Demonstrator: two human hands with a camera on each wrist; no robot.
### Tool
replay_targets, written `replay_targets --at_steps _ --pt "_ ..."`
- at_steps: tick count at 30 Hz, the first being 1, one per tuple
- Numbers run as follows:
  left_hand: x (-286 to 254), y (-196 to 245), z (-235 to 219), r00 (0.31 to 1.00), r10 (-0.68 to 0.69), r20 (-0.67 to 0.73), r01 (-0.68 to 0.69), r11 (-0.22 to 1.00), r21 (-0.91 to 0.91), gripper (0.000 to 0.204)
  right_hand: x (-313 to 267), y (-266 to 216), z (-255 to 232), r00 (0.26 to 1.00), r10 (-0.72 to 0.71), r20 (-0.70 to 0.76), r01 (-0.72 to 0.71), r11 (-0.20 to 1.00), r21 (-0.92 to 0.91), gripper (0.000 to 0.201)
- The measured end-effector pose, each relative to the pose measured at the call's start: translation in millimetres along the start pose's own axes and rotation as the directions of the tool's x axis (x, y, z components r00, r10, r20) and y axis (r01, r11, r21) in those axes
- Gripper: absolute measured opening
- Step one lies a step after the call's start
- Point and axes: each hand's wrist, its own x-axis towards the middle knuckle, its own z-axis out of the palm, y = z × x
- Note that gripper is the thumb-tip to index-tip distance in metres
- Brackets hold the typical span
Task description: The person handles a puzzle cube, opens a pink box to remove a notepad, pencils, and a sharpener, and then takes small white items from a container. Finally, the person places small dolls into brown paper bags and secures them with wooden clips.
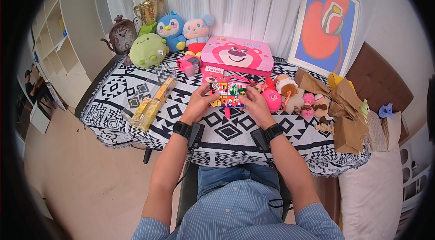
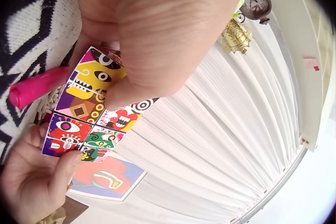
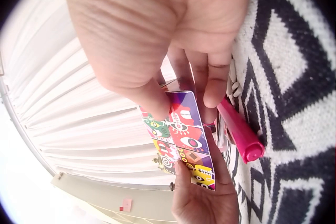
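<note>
A colorful block of printed square panels (image 1: 227,88) is held up over the patterned cloth, between both hands. The left hand (image 1: 199,103) grips its left side, thumb across the printed face. On the other side the right hand (image 1: 257,107) pinches the edge with its thumb in front. Cartoon eyes, teeth and mouths cover the panels (image 2: 68,129), also visible in the right wrist view (image 3: 191,140). Behind and below the block lies a pink cylindrical item (image 3: 241,132), partly hidden.
A pink bear box (image 1: 236,54), a small bear notebook (image 1: 213,74) and plush toys (image 1: 170,31) stand behind. Clear packages with yellow contents (image 1: 152,104) lie at left. Small dolls (image 1: 290,89) and brown paper bags (image 1: 349,133) are at right.
</note>
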Motion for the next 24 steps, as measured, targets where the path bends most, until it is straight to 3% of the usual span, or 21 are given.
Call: replay_targets --at_steps 3,10,16,19,24 --pt "1 -2 -2 1.0 0.008 0.009 -0.008 1.0 0.022 0.038 7 11 -4 0.997 -0.078 -0.009 0.078 0.997 -0.023 0.053" --pt "1 -3 -3 0.998 0.044 0.033 -0.045 0.999 0.024 0.037 5 9 -6 1.0 -0.024 -0.006 0.024 1.0 -0.017 0.052" --pt "3 -5 -4 0.995 0.09 0.041 -0.094 0.992 0.088 0.04 1 1 -1 0.996 -0.084 0.042 0.086 0.995 -0.051 0.051" --pt "0 -2 -2 0.997 0.072 0.029 -0.074 0.994 0.079 0.041 2 3 -2 0.998 -0.063 0.016 0.064 0.997 -0.04 0.044" --pt "1 -1 -1 0.998 0.046 0.046 -0.049 0.997 0.055 0.039 4 7 -6 0.997 -0.073 0.032 0.075 0.995 -0.071 0.052"
